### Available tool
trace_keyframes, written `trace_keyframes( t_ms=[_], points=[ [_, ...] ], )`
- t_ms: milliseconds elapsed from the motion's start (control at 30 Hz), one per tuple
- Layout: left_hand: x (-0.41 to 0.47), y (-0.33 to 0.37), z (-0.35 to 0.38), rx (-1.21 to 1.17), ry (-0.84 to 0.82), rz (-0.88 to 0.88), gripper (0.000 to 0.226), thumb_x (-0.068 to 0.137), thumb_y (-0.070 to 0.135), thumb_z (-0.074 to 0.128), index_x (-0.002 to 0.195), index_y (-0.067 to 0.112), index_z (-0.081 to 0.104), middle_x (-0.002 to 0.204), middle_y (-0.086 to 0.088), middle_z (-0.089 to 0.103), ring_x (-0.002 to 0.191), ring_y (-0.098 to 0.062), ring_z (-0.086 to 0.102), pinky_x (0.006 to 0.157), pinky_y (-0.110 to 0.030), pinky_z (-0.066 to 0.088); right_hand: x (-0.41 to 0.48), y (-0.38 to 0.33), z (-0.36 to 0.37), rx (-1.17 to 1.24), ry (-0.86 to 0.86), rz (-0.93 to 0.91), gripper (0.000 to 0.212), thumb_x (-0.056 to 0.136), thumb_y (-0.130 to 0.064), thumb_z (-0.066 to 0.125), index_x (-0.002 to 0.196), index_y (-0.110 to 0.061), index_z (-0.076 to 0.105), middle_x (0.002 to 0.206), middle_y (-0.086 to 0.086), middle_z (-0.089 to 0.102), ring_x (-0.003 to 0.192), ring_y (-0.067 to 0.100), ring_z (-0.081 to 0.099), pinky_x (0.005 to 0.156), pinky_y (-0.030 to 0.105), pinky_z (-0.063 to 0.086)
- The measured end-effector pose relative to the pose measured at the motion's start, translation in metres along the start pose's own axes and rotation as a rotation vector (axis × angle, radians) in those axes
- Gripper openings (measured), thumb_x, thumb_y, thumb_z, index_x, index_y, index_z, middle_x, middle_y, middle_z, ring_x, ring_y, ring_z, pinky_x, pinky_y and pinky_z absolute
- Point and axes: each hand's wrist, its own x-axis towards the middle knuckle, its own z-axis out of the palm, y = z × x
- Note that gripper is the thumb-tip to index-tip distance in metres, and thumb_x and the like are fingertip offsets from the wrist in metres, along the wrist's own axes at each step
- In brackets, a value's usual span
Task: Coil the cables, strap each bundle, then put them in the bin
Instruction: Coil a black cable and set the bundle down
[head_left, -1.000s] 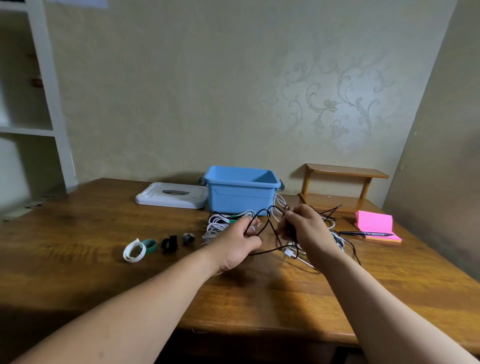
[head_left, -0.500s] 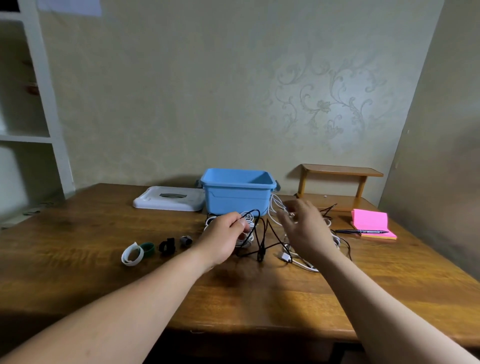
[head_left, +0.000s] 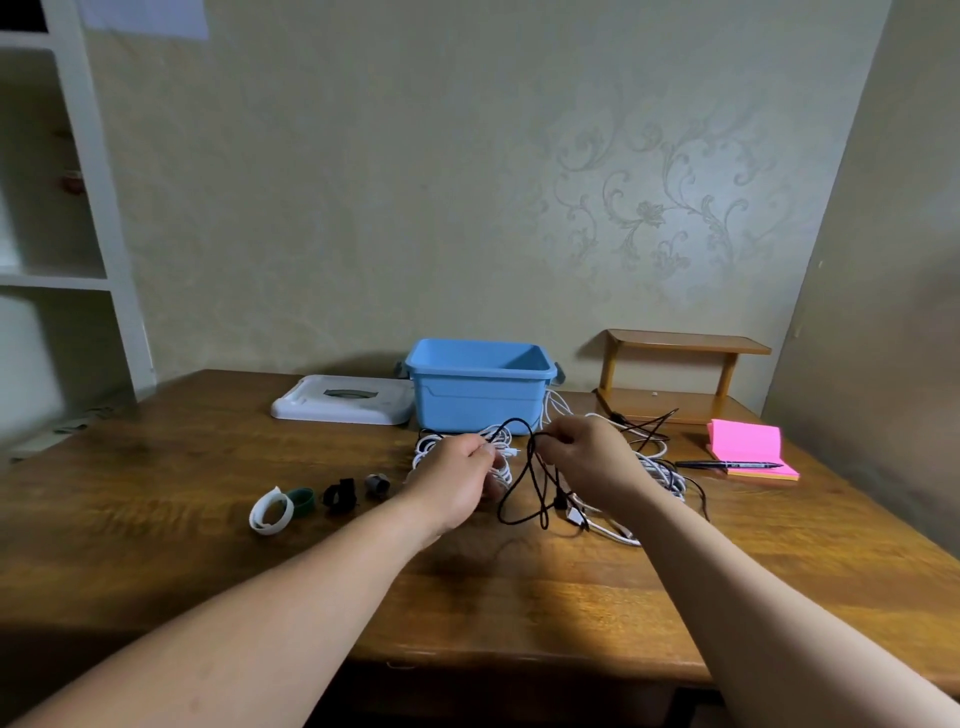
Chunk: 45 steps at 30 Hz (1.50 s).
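A black cable (head_left: 524, 480) hangs in loose loops between my hands above the wooden table (head_left: 208, 545). My left hand (head_left: 457, 480) grips its loops over a pile of white cables (head_left: 431, 448). My right hand (head_left: 592, 457) pinches the black cable's upper strand. More white and black cable (head_left: 657, 467) lies tangled behind my right hand. The open blue bin (head_left: 478, 389) stands just behind the pile. Several straps lie in a row at the left: white (head_left: 270, 512), green (head_left: 302, 501), black (head_left: 338, 494), grey (head_left: 376, 484).
The bin's white lid (head_left: 343, 405) lies left of the bin. A small wooden shelf (head_left: 680, 374) stands at the back right, with pink sticky notes (head_left: 748, 449) and a black pen (head_left: 727, 464) beside it. A white bookcase (head_left: 67, 208) rises at the far left.
My right hand let go of the black cable, reached up, then pinched a higher strand. My left hand shifted slightly right, still holding the loops. The view tilted a little.
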Motion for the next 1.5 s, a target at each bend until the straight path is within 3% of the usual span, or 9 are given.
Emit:
trace_keyframes(
  t_ms=[433, 533, 633, 800, 967, 1067, 1200, 1400, 1500],
  points=[
    [-0.017, 0.019, 0.005, 0.518, 0.068, 0.18, 0.019, 0.102, 0.047, 0.062, 0.091, 0.032, 0.065, 0.087, 0.012, 0.07, 0.081, -0.012, 0.065, 0.067, -0.032, 0.051, 0.008, 0.001, -0.026, 0.449, -0.268, 0.277, 0.018, 0.102, -0.018, 0.066, 0.096, -0.003, 0.072, 0.077, 0.009, 0.065, 0.064, 0.019, 0.062, 0.065, 0.034, 0.051],
    [-0.011, 0.023, 0.022, 0.404, -0.072, 0.071, 0.021, 0.097, 0.039, 0.07, 0.081, 0.026, 0.07, 0.079, 0.007, 0.072, 0.075, -0.018, 0.068, 0.069, -0.033, 0.053, 0.006, -0.016, -0.017, 0.082, -0.195, 0.147, 0.016, 0.098, -0.03, 0.074, 0.091, -0.017, 0.079, 0.068, 0.001, 0.074, 0.054, 0.011, 0.065, 0.056, 0.027, 0.052],
    [-0.011, 0.028, 0.037, -0.123, -0.1, -0.104, 0.027, 0.104, 0.018, 0.063, 0.081, 0.005, 0.07, 0.066, -0.012, 0.067, 0.051, -0.024, 0.057, 0.056, -0.031, 0.045, 0.002, -0.03, -0.007, -0.012, -0.177, 0.099, 0.019, 0.097, -0.025, 0.07, 0.087, -0.013, 0.082, 0.068, 0.004, 0.075, 0.052, 0.01, 0.06, 0.054, 0.026, 0.047],
    [-0.015, 0.034, 0.029, -0.558, -0.081, -0.276, 0.044, 0.106, 0.041, 0.041, 0.098, 0.013, 0.074, 0.09, -0.009, 0.078, 0.087, -0.026, 0.07, 0.084, -0.041, 0.047, -0.001, -0.03, -0.009, 0.253, -0.183, 0.21, 0.029, 0.101, -0.004, 0.053, 0.1, -0.003, 0.081, 0.09, 0.019, 0.08, 0.069, 0.02, 0.071, 0.067, 0.035, 0.061],
    [-0.008, 0.03, 0.009, -0.488, 0.001, -0.242, 0.025, 0.111, 0.028, 0.053, 0.111, 0.017, 0.076, 0.109, -0.011, 0.08, 0.092, -0.024, 0.077, 0.075, -0.037, 0.059, -0.01, -0.025, -0.008, 0.487, -0.265, 0.183, 0.031, 0.103, 0.001, 0.051, 0.112, -0.011, 0.079, 0.099, 0.012, 0.082, 0.09, 0.024, 0.079, 0.079, 0.042, 0.066],
    [-0.004, 0.027, -0.006, -0.489, -0.043, -0.208, 0.02, 0.107, 0.016, 0.053, 0.1, 0.007, 0.07, 0.093, -0.016, 0.076, 0.067, -0.024, 0.073, 0.059, -0.032, 0.06, 0.0, -0.011, 0.002, 0.191, -0.048, 0.064, 0.028, 0.096, -0.006, 0.06, 0.111, -0.019, 0.079, 0.102, -0.001, 0.079, 0.093, 0.014, 0.073, 0.081, 0.034, 0.06],
    [-0.009, 0.024, -0.004, -0.464, -0.103, -0.223, 0.013, 0.109, 0.014, 0.055, 0.105, 0.005, 0.063, 0.075, -0.011, 0.069, 0.058, -0.023, 0.066, 0.052, -0.03, 0.057, -0.004, -0.007, 0.026, 0.221, -0.223, 0.036, 0.028, 0.087, -0.003, 0.064, 0.1, -0.021, 0.081, 0.088, 0.004, 0.08, 0.08, 0.016, 0.071, 0.078, 0.042, 0.06],
    [-0.018, 0.0, 0.019, -0.341, -0.017, -0.211, 0.021, 0.093, 0.0, 0.071, 0.104, 0.01, 0.057, 0.086, -0.009, 0.063, 0.066, -0.016, 0.065, 0.072, -0.035, 0.058, -0.007, 0.011, 0.046, 0.597, -0.174, 0.216, 0.016, 0.091, 0.007, 0.071, 0.105, -0.001, 0.074, 0.104, 0.024, 0.077, 0.085, 0.031, 0.074, 0.09, 0.057, 0.063],
    [-0.025, 0.0, 0.027, -0.23, -0.006, -0.215, 0.052, 0.07, 0.025, 0.085, 0.112, 0.015, 0.056, 0.097, -0.006, 0.07, 0.085, -0.021, 0.068, 0.09, -0.044, 0.059, -0.007, 0.014, 0.044, 0.759, -0.164, 0.286, 0.016, 0.097, 0.014, 0.059, 0.108, 0.005, 0.067, 0.105, 0.029, 0.072, 0.089, 0.035, 0.076, 0.087, 0.049, 0.065]
  ],
)
